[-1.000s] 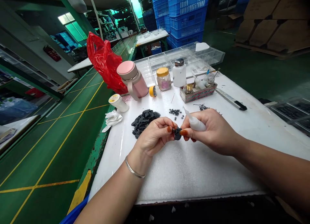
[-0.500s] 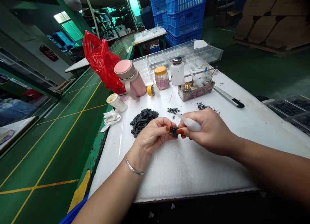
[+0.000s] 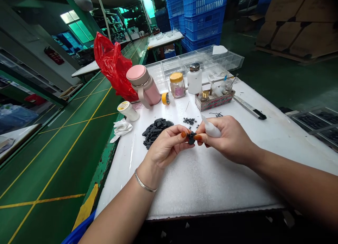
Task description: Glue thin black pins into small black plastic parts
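My left hand (image 3: 169,143) pinches a small black part (image 3: 191,138) between thumb and fingers above the white foam sheet. My right hand (image 3: 227,136) meets it from the other side, thumb and fingertip touching the same part. Tucked in the right hand is a white squeeze bottle (image 3: 212,130), its thin nozzle pointing up and left. Beyond the left hand lies a pile of flat black pieces (image 3: 155,129). Small black rings (image 3: 189,121) are scattered past the fingertips, and thin black pins (image 3: 216,114) lie partly hidden behind the right hand.
A pink mug (image 3: 148,89), a yellow-lidded jar (image 3: 177,85), a white bottle (image 3: 194,78) and a small box of bottles (image 3: 215,102) stand along the back. A utility knife (image 3: 249,107) lies at right. Left are a white glove (image 3: 121,128) and a red bag (image 3: 113,68).
The squeeze bottle in my right hand has tilted more upright, its nozzle lifting away from the black part. Both hands still hold the part; the view has shifted slightly.
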Available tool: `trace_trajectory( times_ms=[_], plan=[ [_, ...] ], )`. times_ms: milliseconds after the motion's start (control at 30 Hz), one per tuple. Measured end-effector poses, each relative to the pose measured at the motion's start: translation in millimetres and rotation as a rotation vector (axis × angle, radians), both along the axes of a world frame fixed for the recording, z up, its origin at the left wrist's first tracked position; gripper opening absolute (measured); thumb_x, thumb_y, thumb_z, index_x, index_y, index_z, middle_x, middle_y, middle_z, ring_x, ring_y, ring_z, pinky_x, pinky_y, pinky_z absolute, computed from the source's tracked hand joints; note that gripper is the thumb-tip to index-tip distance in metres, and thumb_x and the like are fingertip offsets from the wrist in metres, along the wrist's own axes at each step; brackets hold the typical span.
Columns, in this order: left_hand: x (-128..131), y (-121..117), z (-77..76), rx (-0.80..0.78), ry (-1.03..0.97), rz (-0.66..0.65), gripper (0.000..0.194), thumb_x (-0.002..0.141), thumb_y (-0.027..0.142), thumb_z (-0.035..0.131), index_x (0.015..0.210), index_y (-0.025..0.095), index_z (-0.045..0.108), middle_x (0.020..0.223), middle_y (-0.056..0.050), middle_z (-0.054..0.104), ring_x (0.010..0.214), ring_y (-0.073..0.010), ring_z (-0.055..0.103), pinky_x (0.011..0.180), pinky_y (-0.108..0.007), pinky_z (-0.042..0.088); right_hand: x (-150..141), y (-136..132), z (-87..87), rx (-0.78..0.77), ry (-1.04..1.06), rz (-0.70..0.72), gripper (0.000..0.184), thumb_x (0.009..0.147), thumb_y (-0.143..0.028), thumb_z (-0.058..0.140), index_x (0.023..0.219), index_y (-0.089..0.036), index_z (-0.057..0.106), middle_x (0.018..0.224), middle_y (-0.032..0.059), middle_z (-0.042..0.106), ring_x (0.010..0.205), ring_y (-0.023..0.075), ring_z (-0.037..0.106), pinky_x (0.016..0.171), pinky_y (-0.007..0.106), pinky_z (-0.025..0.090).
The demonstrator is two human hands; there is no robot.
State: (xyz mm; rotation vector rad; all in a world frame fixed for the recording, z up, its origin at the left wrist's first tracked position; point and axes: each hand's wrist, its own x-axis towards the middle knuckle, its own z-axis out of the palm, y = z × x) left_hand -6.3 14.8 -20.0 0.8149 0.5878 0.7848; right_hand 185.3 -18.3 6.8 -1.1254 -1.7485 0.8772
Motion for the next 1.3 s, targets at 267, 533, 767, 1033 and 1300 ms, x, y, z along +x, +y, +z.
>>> trace_trajectory(
  times_ms=[267,533,767,1033,1300],
  plan=[
    [-1.6,-0.3,4.1,-0.028,-0.019,0.006,0.022,0.068,0.021,0.087,0.078,0.012,0.07,0.083,-0.003,0.068,0.074,-0.0136,0.068,0.068,-0.023,0.06,0.1,-1.2,-0.7,-0.024,0.037,0.008,0.015,0.082,-0.027,0.071,0.072,-0.017,0.07,0.06,-0.001,0.066,0.054,0.0112,0.057,0.052,0.023,0.042],
    [-2.5,-1.7,4.0,-0.028,-0.042,-0.058,0.025,0.065,0.022,0.089,0.074,0.011,0.069,0.083,-0.004,0.067,0.073,-0.0144,0.068,0.064,-0.022,0.06,0.8,-2.5,-3.2,0.053,0.007,0.051,0.021,0.085,-0.036,0.07,0.071,-0.02,0.069,0.066,0.001,0.069,0.059,0.0143,0.061,0.056,0.026,0.045],
    [-0.5,-2.7,3.8,-0.017,-0.007,-0.032,0.026,0.064,0.023,0.09,0.073,0.01,0.069,0.085,-0.006,0.068,0.074,-0.0152,0.068,0.064,-0.023,0.06,-0.2,-4.3,-6.1,0.125,-0.108,-0.023,0.02,0.085,-0.029,0.064,0.067,-0.018,0.065,0.061,0.0021,0.065,0.056,0.0147,0.057,0.052,0.028,0.039],
    [1.8,-4.9,5.0,-0.024,-0.002,-0.005,0.026,0.061,0.022,0.091,0.073,0.01,0.071,0.081,-0.005,0.067,0.071,-0.0145,0.066,0.062,-0.023,0.059,-1.7,-5.2,-6.6,0.106,-0.023,-0.015,0.018,0.083,-0.027,0.066,0.067,-0.02,0.064,0.062,0.0008,0.066,0.056,0.0141,0.059,0.053,0.026,0.043],
    [1.2,-5.7,9.0,0.023,0.011,0.057,0.026,0.065,0.024,0.089,0.079,0.011,0.071,0.085,-0.004,0.067,0.076,-0.0141,0.067,0.067,-0.024,0.06,-1.0,-3.1,-5.2,0.088,-0.01,-0.044,0.018,0.084,-0.029,0.068,0.069,-0.019,0.066,0.061,-0.0004,0.065,0.055,0.0131,0.057,0.054,0.025,0.043]
  ],
)
